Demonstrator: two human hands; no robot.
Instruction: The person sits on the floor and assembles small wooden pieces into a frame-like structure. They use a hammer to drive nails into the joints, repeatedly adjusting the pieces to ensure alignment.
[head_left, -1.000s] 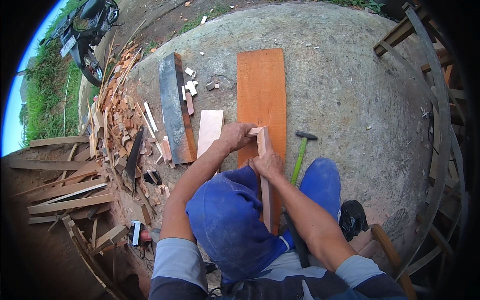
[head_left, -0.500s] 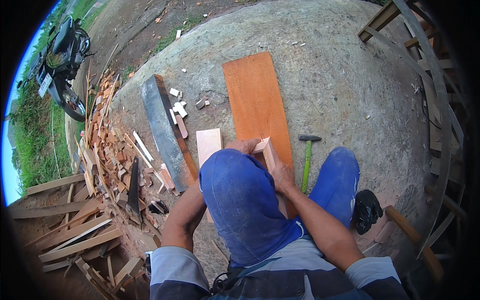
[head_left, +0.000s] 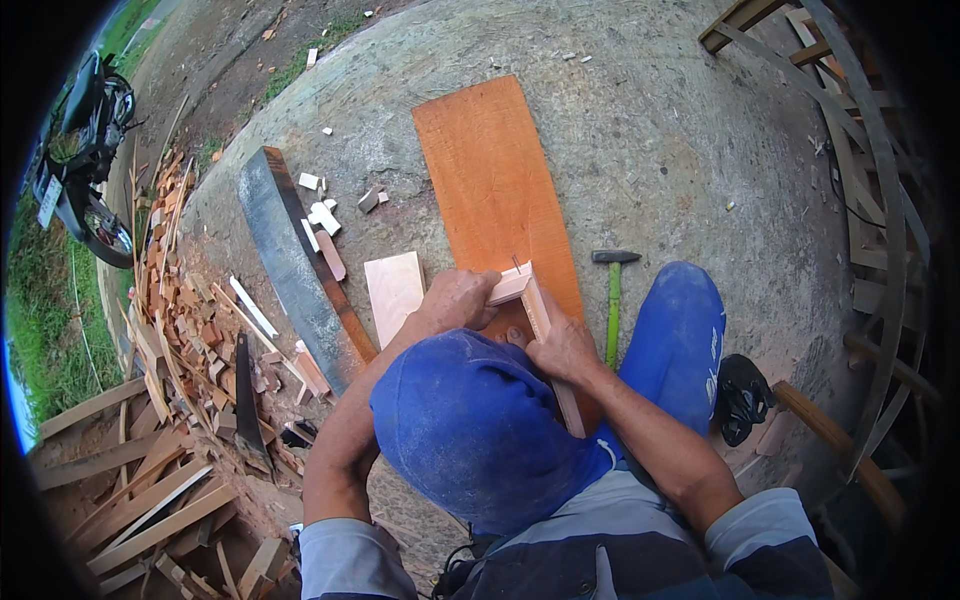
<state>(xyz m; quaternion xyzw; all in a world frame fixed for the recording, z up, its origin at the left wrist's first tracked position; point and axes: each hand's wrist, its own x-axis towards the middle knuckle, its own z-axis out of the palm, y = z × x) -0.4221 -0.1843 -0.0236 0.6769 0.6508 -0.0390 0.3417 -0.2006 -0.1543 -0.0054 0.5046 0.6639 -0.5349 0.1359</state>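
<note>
A pale wooden frame point(head_left: 539, 308) of narrow strips stands over a flat orange-brown board point(head_left: 490, 170), between my knees. My left hand point(head_left: 462, 300) is closed around its short far strip, close to the corner. On the long right-hand strip, my right hand point(head_left: 566, 348) grips the wood from the outside. Thin nails point(head_left: 517, 263) poke up from the corner where the two strips meet. My bent left knee point(head_left: 480, 425) in blue trousers hides the frame's near left part. A hammer point(head_left: 614, 300) with a green handle lies on the ground right of the board.
A pale wood block point(head_left: 394, 290) and a long dark-faced beam point(head_left: 290, 240) lie to the left, beside small offcuts point(head_left: 322, 216). Further left are a handsaw point(head_left: 248, 400), heaped wood scraps point(head_left: 190, 330) and a parked motorcycle point(head_left: 85, 160). A black plastic bag point(head_left: 742, 398) sits by my right knee point(head_left: 680, 330).
My left hand has come further into view past my knee, now gripping the short strip. My right hand keeps hold of the long strip. The whole view has shifted slightly.
</note>
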